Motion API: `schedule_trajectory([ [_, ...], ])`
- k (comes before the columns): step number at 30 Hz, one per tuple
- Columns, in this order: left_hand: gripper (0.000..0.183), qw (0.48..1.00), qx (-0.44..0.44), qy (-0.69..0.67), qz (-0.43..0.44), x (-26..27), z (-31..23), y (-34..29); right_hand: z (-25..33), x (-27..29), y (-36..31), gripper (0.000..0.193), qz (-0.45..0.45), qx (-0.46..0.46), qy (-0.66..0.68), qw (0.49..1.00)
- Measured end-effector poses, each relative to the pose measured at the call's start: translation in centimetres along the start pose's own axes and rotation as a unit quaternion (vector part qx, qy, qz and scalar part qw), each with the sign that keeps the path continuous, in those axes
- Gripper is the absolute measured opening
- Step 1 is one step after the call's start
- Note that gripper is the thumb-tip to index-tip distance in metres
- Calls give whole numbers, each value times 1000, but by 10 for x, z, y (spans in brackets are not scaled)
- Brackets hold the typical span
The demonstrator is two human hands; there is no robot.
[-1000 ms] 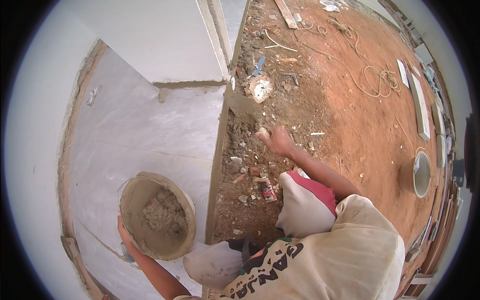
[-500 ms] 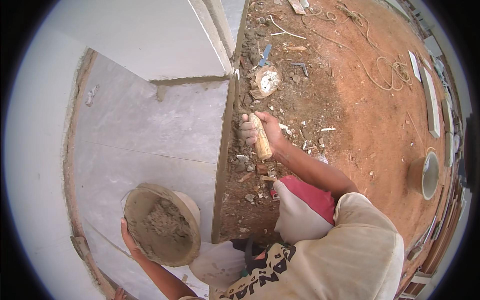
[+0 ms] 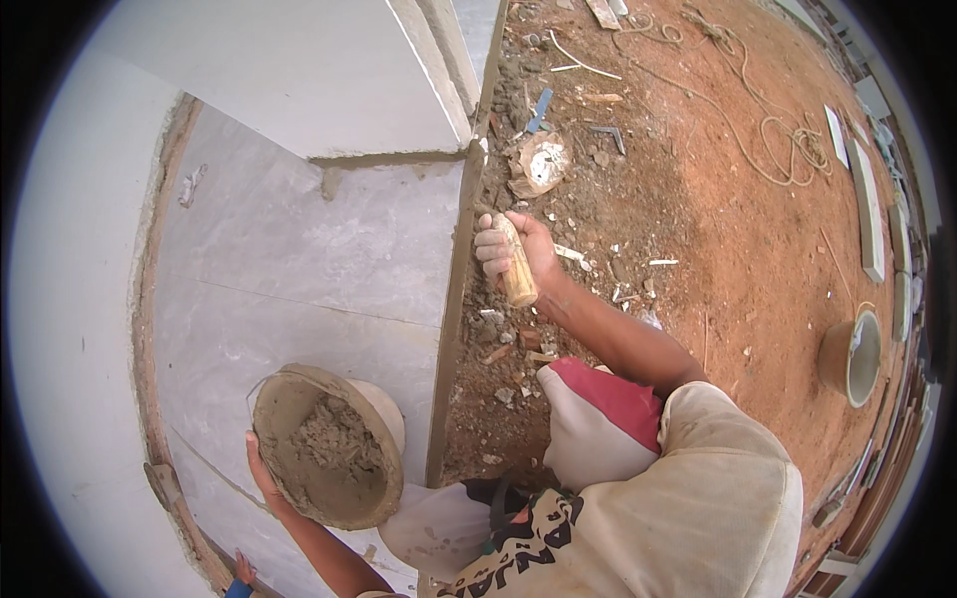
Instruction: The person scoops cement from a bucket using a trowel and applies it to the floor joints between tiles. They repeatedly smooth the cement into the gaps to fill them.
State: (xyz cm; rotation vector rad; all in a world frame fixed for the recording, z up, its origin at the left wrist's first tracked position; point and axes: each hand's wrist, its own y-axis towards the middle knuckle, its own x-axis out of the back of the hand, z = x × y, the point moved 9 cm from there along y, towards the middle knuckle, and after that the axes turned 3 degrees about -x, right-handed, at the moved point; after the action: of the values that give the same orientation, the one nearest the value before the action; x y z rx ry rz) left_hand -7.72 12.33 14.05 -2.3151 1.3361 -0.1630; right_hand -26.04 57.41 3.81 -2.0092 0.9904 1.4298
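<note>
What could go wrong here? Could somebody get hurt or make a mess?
The bucket sits close beside the person's knee, with the left hand at its side; a bump might tip out the muddy mix. The right hand holds the wooden handle over stony rubble, so it might get scraped. The loopy rope on the dirt could trip someone.

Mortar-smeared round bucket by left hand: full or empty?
Partly full. Lumpy grey-brown mortar sits inside the round mortar-smeared bucket, with coated inner wall visible around the heap; the left hand touches the bucket.
</note>
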Motion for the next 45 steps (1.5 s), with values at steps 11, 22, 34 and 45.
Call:
schedule_trajectory([
  [11,61,999,-18,-8,30,-3,-2,4,8,-16,24,28,-8,36,8,999],
  [22,52,987,-105,120,14,9,-23,8,29,-51,12,30,-39,124,-227,965],
  [34,36,929,-209,307,11,4,-55,12,54,-11,-68,37,-320,64,-805,496],
  [45,39,926,-213,311,5,4,-54,12,96,-81,-70,43,-347,181,-920,0],
])
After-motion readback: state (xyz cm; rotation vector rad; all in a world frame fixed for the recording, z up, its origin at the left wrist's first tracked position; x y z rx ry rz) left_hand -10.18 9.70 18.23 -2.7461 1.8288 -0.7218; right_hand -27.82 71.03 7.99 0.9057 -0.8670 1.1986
